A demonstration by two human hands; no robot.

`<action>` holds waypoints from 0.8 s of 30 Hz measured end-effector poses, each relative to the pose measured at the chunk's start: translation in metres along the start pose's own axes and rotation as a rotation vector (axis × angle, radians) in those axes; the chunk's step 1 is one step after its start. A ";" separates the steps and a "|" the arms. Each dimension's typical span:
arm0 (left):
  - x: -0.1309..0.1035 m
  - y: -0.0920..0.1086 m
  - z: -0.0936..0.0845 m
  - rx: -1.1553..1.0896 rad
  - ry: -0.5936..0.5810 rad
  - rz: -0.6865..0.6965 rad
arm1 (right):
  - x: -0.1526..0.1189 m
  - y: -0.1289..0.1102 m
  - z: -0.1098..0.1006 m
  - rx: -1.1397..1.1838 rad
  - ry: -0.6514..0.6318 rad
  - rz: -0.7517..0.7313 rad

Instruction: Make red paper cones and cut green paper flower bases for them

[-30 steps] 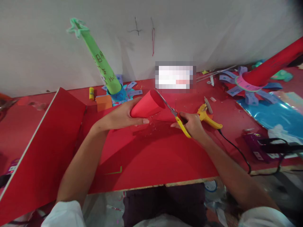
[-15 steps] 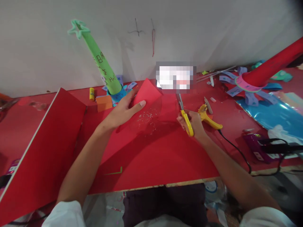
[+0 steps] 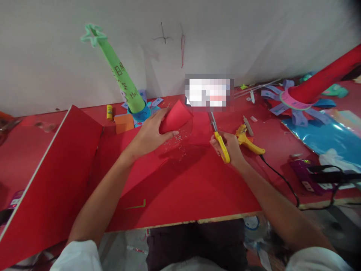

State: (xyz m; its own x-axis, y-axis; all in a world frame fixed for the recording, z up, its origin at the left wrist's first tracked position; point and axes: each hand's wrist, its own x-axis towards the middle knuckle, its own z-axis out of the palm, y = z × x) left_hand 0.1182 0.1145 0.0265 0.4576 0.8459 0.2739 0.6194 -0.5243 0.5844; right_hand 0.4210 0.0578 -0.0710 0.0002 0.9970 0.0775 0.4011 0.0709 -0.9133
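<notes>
Head view. The left hand (image 3: 150,131), thumb spread from fingers, grips curled red paper (image 3: 178,116) above the bench (image 3: 183,195), apparently to preserve its curl. The right hand (image 3: 230,146), closed round yellow-handled scissors (image 3: 221,146), holds them apart, presumably avoiding stray cuts.

I see a lettered green tube (image 3: 121,73) rising from a blue ring (image 3: 140,114), a yellow glue stick (image 3: 109,112) to its left. On the right of my feed, a yellow glue gun (image 3: 248,143) lies left of a glossy blue sheet (image 3: 307,136) and a purple box (image 3: 302,171).
</notes>
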 end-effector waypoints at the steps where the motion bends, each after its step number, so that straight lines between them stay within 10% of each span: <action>1: -0.001 0.000 0.000 0.024 -0.011 0.010 | 0.000 -0.002 0.000 0.027 0.010 0.020; 8: -0.002 -0.007 0.004 0.045 -0.065 -0.024 | 0.000 -0.008 0.001 0.095 0.019 0.074; 16: 0.006 -0.025 0.020 -0.121 0.196 0.022 | 0.000 -0.008 0.000 0.074 0.004 0.050; 24: 0.001 -0.010 0.016 -0.018 0.096 0.013 | 0.003 0.002 0.002 0.003 0.011 0.012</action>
State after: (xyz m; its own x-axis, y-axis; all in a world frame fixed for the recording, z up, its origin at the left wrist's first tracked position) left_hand 0.1227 0.1188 0.0092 0.4015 0.8452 0.3527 0.6022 -0.5338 0.5936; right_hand 0.4202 0.0604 -0.0730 0.0150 0.9974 0.0708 0.3985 0.0590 -0.9153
